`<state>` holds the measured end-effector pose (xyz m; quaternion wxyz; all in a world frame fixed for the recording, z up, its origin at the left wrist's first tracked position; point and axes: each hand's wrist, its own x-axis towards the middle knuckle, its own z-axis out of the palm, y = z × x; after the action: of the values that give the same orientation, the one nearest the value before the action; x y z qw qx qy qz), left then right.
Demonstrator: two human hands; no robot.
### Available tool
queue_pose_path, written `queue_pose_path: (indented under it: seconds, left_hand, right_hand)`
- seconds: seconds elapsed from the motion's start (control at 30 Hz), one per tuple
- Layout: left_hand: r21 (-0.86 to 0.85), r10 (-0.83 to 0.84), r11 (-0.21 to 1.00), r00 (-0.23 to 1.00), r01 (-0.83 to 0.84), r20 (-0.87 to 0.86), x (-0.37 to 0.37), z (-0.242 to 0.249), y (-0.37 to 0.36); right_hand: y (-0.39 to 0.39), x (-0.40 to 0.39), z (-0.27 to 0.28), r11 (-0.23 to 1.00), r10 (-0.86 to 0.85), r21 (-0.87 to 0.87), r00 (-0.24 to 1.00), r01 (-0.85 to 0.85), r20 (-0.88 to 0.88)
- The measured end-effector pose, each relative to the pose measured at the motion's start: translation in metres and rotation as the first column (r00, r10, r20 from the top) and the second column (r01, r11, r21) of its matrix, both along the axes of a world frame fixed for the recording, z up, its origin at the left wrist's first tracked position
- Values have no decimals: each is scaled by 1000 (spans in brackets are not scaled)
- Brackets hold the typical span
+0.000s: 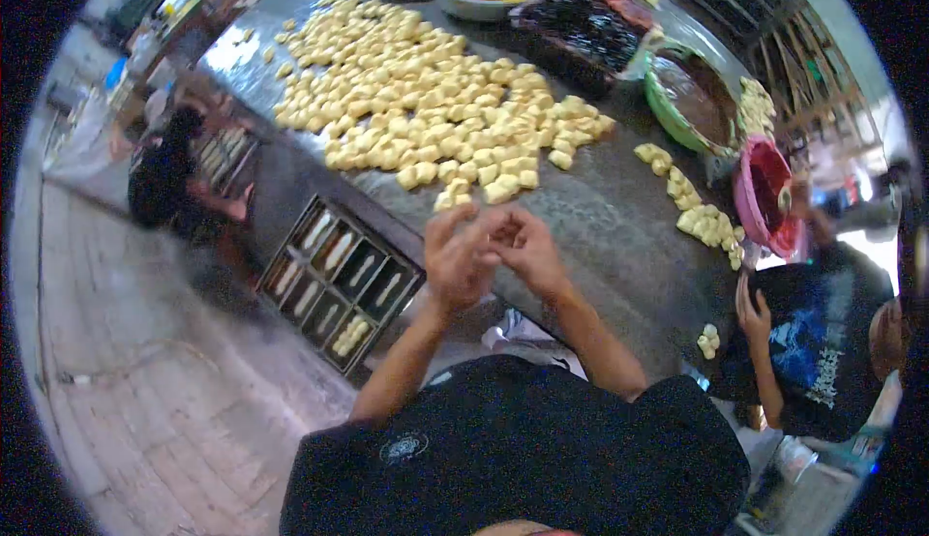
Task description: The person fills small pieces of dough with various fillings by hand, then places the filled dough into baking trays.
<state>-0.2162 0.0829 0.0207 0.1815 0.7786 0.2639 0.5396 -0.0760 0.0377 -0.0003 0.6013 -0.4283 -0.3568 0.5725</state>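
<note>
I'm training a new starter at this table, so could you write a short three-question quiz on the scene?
1. Which basin is nearer the co-worker on the right?
A) the pink basin
B) the one with the orange mixture
2. True or false: the left hand and right hand are far apart.
3. Fill in: the pale dough pieces lie on the ____.

Key: 1 A; 2 false; 3 table.
</note>
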Motion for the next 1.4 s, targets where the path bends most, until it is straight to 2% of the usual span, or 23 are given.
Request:
queue_pose_path:
  seconds: [0.07, 0.17, 0.27, 0.3, 0.4, 0.43, 0.5, 0.6, 0.7, 0.73, 0.8, 0.83, 0.87, 0.93, 1.03, 1.1, 1.17, 1.2, 1.23, 1.27, 1.3, 1.33, 1.4]
  left_hand:
    - [101, -191, 976, 981, 191, -14, 42, 19, -10]
    - [210, -446, 868, 892, 450, -70, 102, 31, -20]
    - [43, -777, 622, 609, 782, 162, 156, 60, -39]
    - [26, -851, 512, 503, 859, 150, 167, 75, -50]
    - [130, -969, 203, 181, 970, 166, 194, 88, -72]
    - [185, -973, 186, 154, 965, 174, 203, 87, -77]
    - [187, -968, 188, 149, 964, 204, 219, 77, -84]
    - [21, -917, 320, 304, 947, 260, 234, 76, -82]
    - [-102, -844, 505, 515, 857, 150, 232, 106, -68]
    - [96, -870, 492, 492, 865, 26, 231, 130, -61]
    - [274, -867, 464, 495, 842, -51, 231, 175, -63]
    - [335, -865, 446, 496, 830, -77, 234, 190, -66]
    - [369, -859, 443, 504, 817, -86, 235, 196, -67]
    - [421, -844, 449, 528, 788, -89, 237, 203, -66]
    - [457, -791, 525, 610, 718, -47, 239, 198, -51]
    - [470, -712, 622, 702, 626, 6, 241, 185, -31]
    - [433, -553, 767, 830, 474, 71, 248, 158, 0]
    - [373, -461, 834, 885, 405, 69, 258, 139, 17]
    - [267, -385, 891, 923, 368, 11, 272, 117, 37]
    - [121, -339, 930, 937, 346, -80, 286, 93, 59]
    - [-93, -371, 928, 913, 360, -169, 298, 66, 82]
    - [-205, -330, 939, 891, 276, -312, 305, 31, 106]
    - [-198, -244, 966, 827, 165, -507, 311, -19, 143]
  right_hand:
    - [-40, 25, 6, 981, -38, 191, 999, 45, -37]
    - [-82, 72, 59, 984, -163, 105, 969, 146, 185]
    - [-138, 107, 67, 973, -227, -62, 972, 223, -56]
    - [-153, 102, 64, 922, -375, 21, 903, 387, -208]
    - [-224, 110, -11, 879, -464, -123, 765, 462, -446]
    - [-234, 117, -19, 882, -456, -160, 715, 444, -530]
    - [-248, 127, -21, 899, -418, -221, 592, 378, -689]
    - [-200, 144, 47, 865, -187, 295, 807, 406, -561]
    - [-183, 212, 58, 775, -442, 225, 760, 591, -477]
    - [-173, 248, 51, 708, -529, 235, 720, 666, -449]
    - [-150, 313, 46, 586, -679, 274, 646, 763, -347]
    - [-140, 337, 50, 606, -711, 212, 642, 766, -288]
    - [-127, 373, 46, 648, -746, 149, 662, 747, -72]
    - [-94, 414, 39, 671, -735, 235, 673, 703, 84]
    - [-49, 461, 24, 730, -675, 163, 660, 664, 331]
    - [-15, 479, 22, 811, -546, 260, 517, 524, 659]
    - [21, 484, 26, 839, -300, 93, 311, 537, 902]
    - [44, 506, 5, 894, -300, 273, 22, 356, 954]
    - [67, 523, -17, 912, -203, 205, -43, 356, 978]
    - [81, 515, -8, 925, -6, -58, 168, 376, 986]
    - [96, 519, -24, 936, 37, -4, -87, 351, 996]
    - [113, 517, -33, 903, 183, -110, -141, 415, 973]
    - [128, 508, -21, 899, 282, -225, -105, 376, 954]
